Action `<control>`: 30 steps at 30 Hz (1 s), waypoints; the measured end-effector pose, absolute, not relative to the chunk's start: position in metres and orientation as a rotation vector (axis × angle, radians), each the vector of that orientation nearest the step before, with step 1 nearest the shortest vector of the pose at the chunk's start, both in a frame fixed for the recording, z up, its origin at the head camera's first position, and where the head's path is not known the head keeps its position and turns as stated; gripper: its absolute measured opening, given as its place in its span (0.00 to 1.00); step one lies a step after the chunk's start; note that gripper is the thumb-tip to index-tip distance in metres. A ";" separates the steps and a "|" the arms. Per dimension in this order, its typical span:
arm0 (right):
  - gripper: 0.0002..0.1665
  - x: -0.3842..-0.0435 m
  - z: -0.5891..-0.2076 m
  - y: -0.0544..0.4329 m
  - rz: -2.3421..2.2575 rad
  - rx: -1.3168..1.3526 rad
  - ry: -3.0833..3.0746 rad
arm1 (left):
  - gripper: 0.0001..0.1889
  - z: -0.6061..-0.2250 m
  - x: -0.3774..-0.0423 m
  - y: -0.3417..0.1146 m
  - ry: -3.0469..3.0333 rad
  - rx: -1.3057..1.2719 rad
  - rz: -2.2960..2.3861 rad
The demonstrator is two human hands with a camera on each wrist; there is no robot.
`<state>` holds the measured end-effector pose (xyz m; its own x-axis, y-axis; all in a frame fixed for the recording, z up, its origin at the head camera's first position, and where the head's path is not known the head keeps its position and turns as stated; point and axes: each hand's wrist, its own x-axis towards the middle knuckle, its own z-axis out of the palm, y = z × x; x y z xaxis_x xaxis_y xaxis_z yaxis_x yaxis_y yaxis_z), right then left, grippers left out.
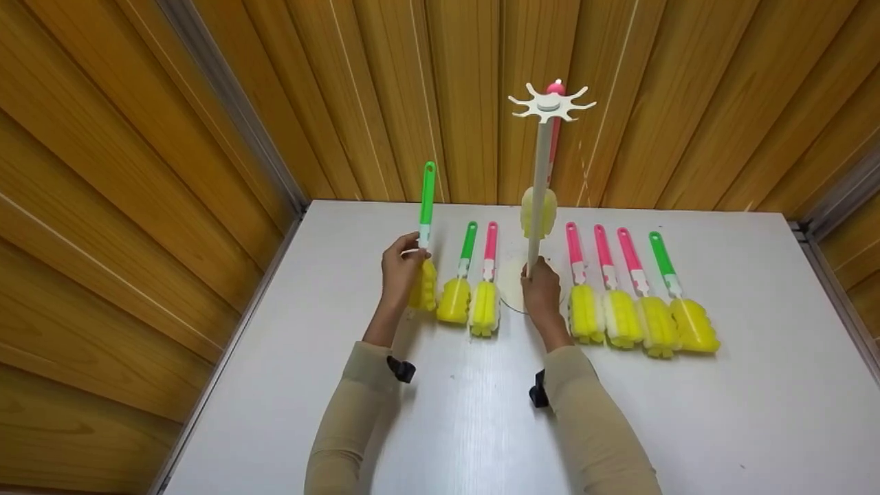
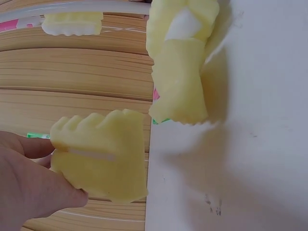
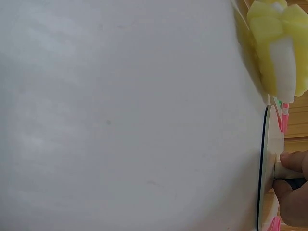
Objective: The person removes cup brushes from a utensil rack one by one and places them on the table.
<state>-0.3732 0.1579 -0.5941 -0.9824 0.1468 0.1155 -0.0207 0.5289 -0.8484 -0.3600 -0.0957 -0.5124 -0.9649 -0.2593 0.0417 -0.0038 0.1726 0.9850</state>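
Upright in my left hand (image 1: pixel 401 275) is a sponge bottle brush (image 1: pixel 427 196) with a green handle; fingers and thumb pinch it just above its yellow sponge head. In the left wrist view that sponge (image 2: pixel 106 161) hangs clear of the table. My right hand (image 1: pixel 543 292) grips the white pole of a stand (image 1: pixel 540 172) low down, close to its round base (image 1: pixel 510 283). Curved hooks (image 1: pixel 548 106) ring the stand's top. Behind the pole, a pink-handled brush (image 1: pixel 528 214) hangs from the hooks. Part of the base is hidden by the right hand.
Left of the stand lie a green-handled brush (image 1: pixel 454 301) and a pink-handled one (image 1: pixel 485 309). To its right, three pink-handled brushes (image 1: pixel 586 313) and one green-handled brush (image 1: pixel 694 326) lie in a row on the white table (image 1: pixel 454 426). Wood-patterned panels (image 1: pixel 464 103) stand behind.
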 end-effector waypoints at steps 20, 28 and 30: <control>0.04 -0.374 -0.596 0.157 1.382 -0.103 -2.588 | 0.20 -0.533 -0.369 -0.105 -2.345 0.278 -1.831; 0.04 -0.373 -0.595 0.158 1.384 -0.095 -2.566 | 0.21 -0.539 -0.374 -0.105 -2.430 0.291 -1.801; 0.04 -0.373 -0.595 0.158 1.383 -0.090 -2.568 | 0.20 -0.541 -0.375 -0.105 -2.447 0.297 -1.789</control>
<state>-0.3730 0.1580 -0.5949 -0.9732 0.1587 0.1665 -0.0517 0.5545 -0.8306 -0.3752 -0.1054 -0.5412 -0.9764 -0.2127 -0.0369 -0.0996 0.2927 0.9510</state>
